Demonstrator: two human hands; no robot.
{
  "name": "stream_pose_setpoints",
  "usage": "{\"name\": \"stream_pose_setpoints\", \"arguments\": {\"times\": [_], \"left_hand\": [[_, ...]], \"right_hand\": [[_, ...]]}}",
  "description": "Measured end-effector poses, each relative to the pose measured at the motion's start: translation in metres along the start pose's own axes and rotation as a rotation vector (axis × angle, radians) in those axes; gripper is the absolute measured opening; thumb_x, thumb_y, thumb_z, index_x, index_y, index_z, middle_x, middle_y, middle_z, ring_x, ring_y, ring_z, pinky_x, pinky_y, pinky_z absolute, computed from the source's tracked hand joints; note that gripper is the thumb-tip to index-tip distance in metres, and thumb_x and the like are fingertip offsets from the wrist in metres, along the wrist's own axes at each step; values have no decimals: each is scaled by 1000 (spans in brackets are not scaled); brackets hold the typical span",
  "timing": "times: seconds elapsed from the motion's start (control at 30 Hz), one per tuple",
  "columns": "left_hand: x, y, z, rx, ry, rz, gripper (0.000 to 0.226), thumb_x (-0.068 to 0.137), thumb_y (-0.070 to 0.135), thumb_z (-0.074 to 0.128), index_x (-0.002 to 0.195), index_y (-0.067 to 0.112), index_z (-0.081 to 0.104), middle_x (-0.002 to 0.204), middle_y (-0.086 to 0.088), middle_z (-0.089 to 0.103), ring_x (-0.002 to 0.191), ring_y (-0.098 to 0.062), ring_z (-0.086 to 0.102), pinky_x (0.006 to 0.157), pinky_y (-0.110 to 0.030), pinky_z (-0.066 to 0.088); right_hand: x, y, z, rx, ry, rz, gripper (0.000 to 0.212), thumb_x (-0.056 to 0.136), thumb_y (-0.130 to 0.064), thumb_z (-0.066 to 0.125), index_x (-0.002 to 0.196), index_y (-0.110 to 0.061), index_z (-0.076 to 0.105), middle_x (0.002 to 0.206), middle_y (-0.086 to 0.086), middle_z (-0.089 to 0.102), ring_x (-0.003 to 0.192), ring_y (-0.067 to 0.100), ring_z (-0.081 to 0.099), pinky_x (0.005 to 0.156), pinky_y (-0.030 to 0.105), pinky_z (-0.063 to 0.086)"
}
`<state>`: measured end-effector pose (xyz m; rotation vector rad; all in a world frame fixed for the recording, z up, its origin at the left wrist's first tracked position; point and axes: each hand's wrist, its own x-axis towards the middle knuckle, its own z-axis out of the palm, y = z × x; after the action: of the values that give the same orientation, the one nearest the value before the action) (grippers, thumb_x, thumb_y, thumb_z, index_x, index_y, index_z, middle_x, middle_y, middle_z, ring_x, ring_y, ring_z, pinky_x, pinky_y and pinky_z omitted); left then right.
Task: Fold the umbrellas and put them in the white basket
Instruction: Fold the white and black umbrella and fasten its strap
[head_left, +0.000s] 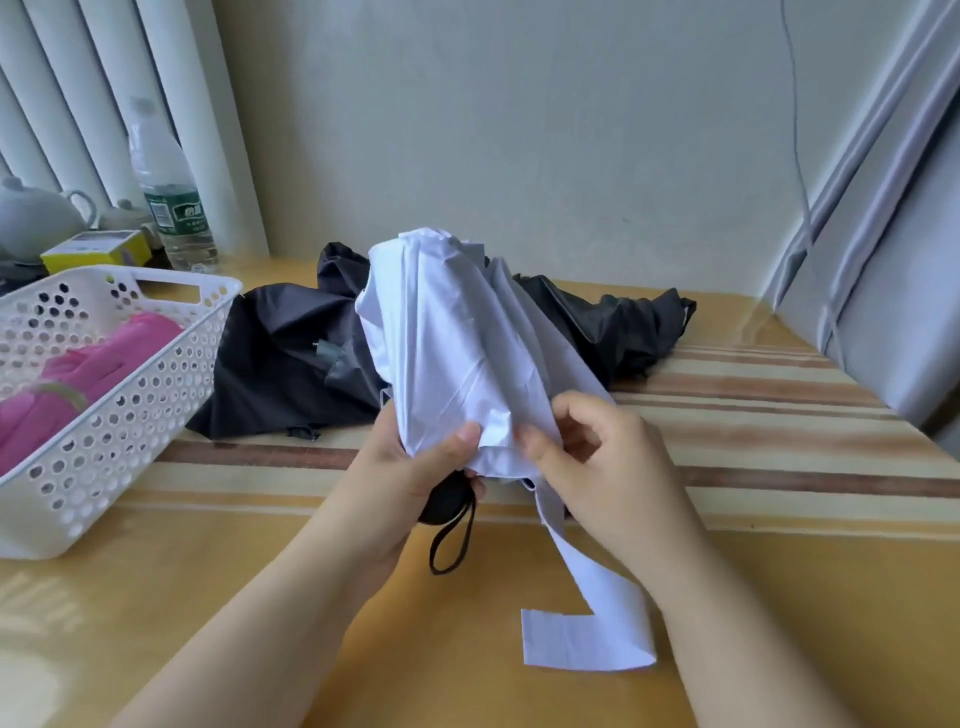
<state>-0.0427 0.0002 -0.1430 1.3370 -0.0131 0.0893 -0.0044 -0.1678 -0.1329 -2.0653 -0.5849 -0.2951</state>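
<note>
White fabric of a collapsed umbrella (457, 343) stands tilted above the counter (753, 415), held up by both hands. The left hand (410, 467) grips its lower end, thumb over the cloth, with the black handle (447, 501) and wrist loop (453, 540) showing below. The right hand (597, 462) pinches a fold of the canopy; the strap (587, 613) trails onto the counter. Behind lies a black umbrella (291, 358). At left, the basket (156, 395) holds a pink umbrella (78, 379).
</note>
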Motion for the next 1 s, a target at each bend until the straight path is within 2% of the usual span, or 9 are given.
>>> {"name": "stream_pose_setpoints", "arguments": {"times": [0.17, 0.27, 0.47, 0.63, 0.77, 0.83, 0.9, 0.93, 1.0], "left_hand": [[-10, -1, 1, -6, 3, -10, 45, 82, 40, 68, 121, 22, 55, 85, 2, 69, 64, -14, 59, 61, -23, 52], [-12, 3, 4, -197, 3, -104, 58, 82, 61, 43, 118, 19, 61, 86, -6, 68, 62, -18, 58, 57, -27, 51], [-13, 3, 1, -400, -172, -161, 54, 91, 55, 35, 108, 16, 69, 82, -9, 64, 65, -19, 57, 68, -29, 52], [-14, 2, 2, -423, -150, -243, 45, 79, 55, 50, 87, 19, 76, 74, -4, 63, 52, -14, 55, 55, -22, 51], [-9, -1, 2, -492, -86, -212, 51, 80, 49, 55, 115, 12, 63, 83, -6, 65, 57, -15, 56, 57, -22, 53], [-5, -4, 1, -491, -110, -150, 59, 88, 48, 54, 133, 9, 52, 107, -11, 64, 80, -22, 60, 68, -27, 56], [-6, -3, -1, -419, -161, -85, 56, 94, 47, 46, 138, 12, 48, 125, -12, 62, 104, -28, 63, 80, -31, 56], [-7, -2, -1, -390, -170, -63, 53, 95, 46, 43, 137, 16, 48, 126, -11, 63, 108, -27, 64, 82, -33, 56], [-10, 0, 0, -317, -158, 2, 47, 94, 48, 46, 132, 20, 49, 109, -5, 69, 92, -24, 68, 80, -37, 55]], "right_hand": [[-2, -4, 6, -30, 51, -27, 46, 92, -23, 62, 58, -23, 32, 47, -8, 34, 49, 10, 28, 47, 19, 25], [-2, -5, 6, -13, 69, -50, 35, 96, -22, 57, 65, -26, 40, 50, -11, 42, 48, 9, 34, 48, 18, 28], [-3, -7, 4, 157, 32, 33, 28, 100, -23, 47, 73, -17, 46, 57, -11, 42, 54, 4, 36, 54, 19, 32], [-3, -2, 6, 64, 69, 133, 21, 98, -25, 52, 78, -18, 50, 64, -5, 56, 53, 4, 45, 52, 15, 35], [-5, -9, 4, -184, 299, -92, 17, 86, -14, 66, 85, -15, 48, 81, -5, 50, 74, -1, 47, 62, 10, 37], [-7, -23, -1, -170, 220, -222, 17, 84, -29, 63, 88, -17, 53, 81, -9, 49, 75, 1, 48, 64, 9, 37], [-12, -40, -3, -245, 28, -146, 32, 81, -50, 60, 82, -21, 47, 71, -10, 45, 66, 7, 46, 56, 17, 35], [-14, -45, -1, -308, -44, -69, 40, 77, -57, 62, 79, -22, 42, 68, -8, 42, 64, 8, 44, 53, 19, 32], [-17, -50, 3, -249, -19, 86, 50, 69, -60, 69, 83, -25, 35, 74, -12, 45, 68, 5, 47, 53, 19, 35]]}}
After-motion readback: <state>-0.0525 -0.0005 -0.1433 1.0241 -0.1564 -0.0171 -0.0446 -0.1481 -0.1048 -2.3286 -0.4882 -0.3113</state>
